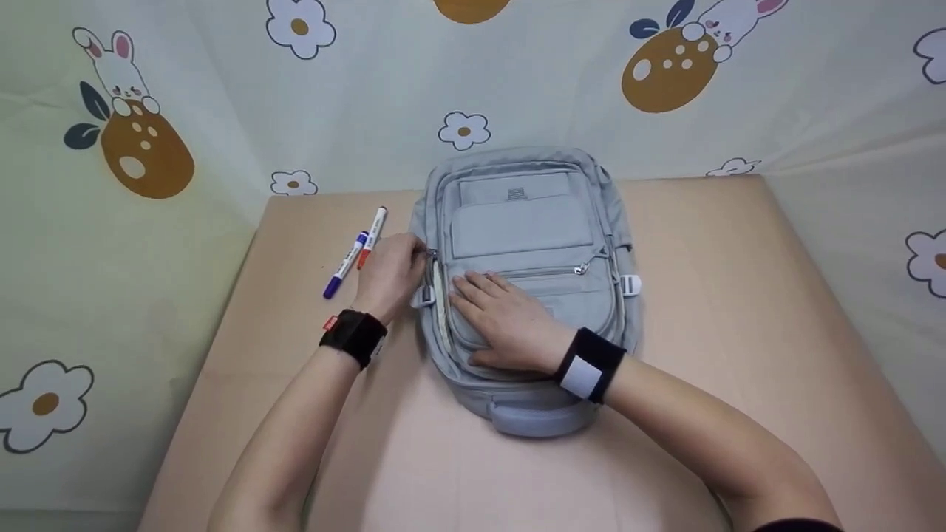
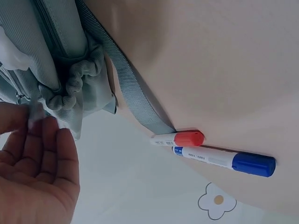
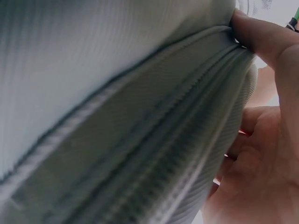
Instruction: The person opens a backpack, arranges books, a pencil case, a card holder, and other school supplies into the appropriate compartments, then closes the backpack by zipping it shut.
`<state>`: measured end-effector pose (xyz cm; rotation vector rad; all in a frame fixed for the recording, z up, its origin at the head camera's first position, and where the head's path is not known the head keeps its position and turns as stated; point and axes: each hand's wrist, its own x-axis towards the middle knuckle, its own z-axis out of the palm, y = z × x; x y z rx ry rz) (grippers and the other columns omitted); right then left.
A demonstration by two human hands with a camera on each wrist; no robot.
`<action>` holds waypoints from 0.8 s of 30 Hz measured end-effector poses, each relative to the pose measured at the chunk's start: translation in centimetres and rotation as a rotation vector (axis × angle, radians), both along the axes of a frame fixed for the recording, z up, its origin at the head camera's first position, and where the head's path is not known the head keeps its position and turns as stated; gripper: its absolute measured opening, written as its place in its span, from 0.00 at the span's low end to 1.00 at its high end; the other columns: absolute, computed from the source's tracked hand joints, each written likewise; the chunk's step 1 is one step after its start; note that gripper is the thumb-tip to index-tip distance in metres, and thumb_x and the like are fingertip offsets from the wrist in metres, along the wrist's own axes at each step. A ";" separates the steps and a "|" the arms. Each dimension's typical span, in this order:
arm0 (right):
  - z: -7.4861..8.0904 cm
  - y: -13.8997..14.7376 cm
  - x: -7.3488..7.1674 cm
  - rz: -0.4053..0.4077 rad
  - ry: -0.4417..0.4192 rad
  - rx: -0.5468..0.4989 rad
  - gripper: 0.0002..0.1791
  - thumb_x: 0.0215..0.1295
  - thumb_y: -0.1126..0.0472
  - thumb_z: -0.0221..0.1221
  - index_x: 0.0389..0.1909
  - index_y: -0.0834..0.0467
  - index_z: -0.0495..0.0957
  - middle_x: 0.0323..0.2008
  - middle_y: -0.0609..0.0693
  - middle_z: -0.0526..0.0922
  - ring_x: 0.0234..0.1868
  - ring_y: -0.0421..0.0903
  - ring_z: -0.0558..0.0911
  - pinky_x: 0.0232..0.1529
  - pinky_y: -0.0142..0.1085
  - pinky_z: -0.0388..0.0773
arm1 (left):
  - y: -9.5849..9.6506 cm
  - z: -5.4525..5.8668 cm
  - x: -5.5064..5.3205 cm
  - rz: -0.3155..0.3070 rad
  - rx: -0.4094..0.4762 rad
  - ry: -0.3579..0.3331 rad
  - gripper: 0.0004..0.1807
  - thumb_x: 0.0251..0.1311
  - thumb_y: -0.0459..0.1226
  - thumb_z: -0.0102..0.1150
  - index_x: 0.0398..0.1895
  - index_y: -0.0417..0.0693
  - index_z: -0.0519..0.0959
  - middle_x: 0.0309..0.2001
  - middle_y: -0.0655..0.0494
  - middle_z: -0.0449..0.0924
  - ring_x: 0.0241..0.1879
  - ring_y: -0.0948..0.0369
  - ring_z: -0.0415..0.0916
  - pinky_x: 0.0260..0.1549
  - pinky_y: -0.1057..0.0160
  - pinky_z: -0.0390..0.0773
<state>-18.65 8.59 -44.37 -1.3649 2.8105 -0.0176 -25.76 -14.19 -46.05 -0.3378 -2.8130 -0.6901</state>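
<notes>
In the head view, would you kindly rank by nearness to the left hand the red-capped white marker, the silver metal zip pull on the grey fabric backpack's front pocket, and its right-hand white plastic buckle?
1. Red-capped white marker: just beyond the left hand.
2. Silver metal zip pull: to its right.
3. White plastic buckle: farther right.

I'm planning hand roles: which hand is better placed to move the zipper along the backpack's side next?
Probably the left hand: it seems to pinch the zipper pull at that side, while the right hand lies spread on the front of the backpack.
</notes>
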 end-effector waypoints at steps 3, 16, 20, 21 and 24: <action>0.0 0.0 0.0 0.000 0.003 0.003 0.55 0.61 0.37 0.67 0.79 0.63 0.56 0.79 0.60 0.52 0.80 0.57 0.50 0.78 0.49 0.44 | 0.3 0.0 0.0 -0.027 -0.021 0.015 0.08 0.69 0.35 0.60 0.43 0.41 0.84 0.39 0.45 0.82 0.40 0.47 0.78 0.43 0.49 0.77; -0.1 -0.1 0.1 0.003 0.023 0.007 0.54 0.60 0.39 0.69 0.78 0.63 0.58 0.79 0.61 0.55 0.79 0.58 0.53 0.77 0.49 0.46 | -0.1 0.4 0.4 -0.059 -0.008 0.057 0.05 0.70 0.36 0.63 0.41 0.43 0.84 0.39 0.48 0.81 0.39 0.51 0.78 0.40 0.52 0.77; -0.1 -0.1 0.1 -0.001 0.019 0.003 0.54 0.59 0.40 0.70 0.78 0.64 0.58 0.78 0.61 0.55 0.79 0.58 0.52 0.77 0.50 0.46 | -0.2 0.8 1.0 -0.095 -0.040 0.070 0.04 0.69 0.36 0.64 0.40 0.44 0.84 0.38 0.50 0.81 0.38 0.52 0.78 0.39 0.52 0.77; -0.1 -0.1 0.2 -0.001 0.019 0.004 0.54 0.59 0.40 0.70 0.78 0.63 0.58 0.78 0.61 0.55 0.79 0.58 0.52 0.77 0.50 0.46 | -0.2 0.8 1.3 -0.103 -0.051 0.069 0.04 0.69 0.36 0.64 0.40 0.44 0.84 0.38 0.50 0.82 0.38 0.52 0.78 0.39 0.52 0.77; 0.0 -0.1 0.2 -0.003 0.021 0.003 0.54 0.59 0.41 0.71 0.77 0.64 0.59 0.78 0.61 0.55 0.79 0.58 0.53 0.77 0.50 0.46 | 0.0 1.1 2.3 -0.123 -0.074 0.046 0.04 0.68 0.35 0.64 0.40 0.45 0.85 0.37 0.52 0.81 0.37 0.53 0.77 0.38 0.54 0.77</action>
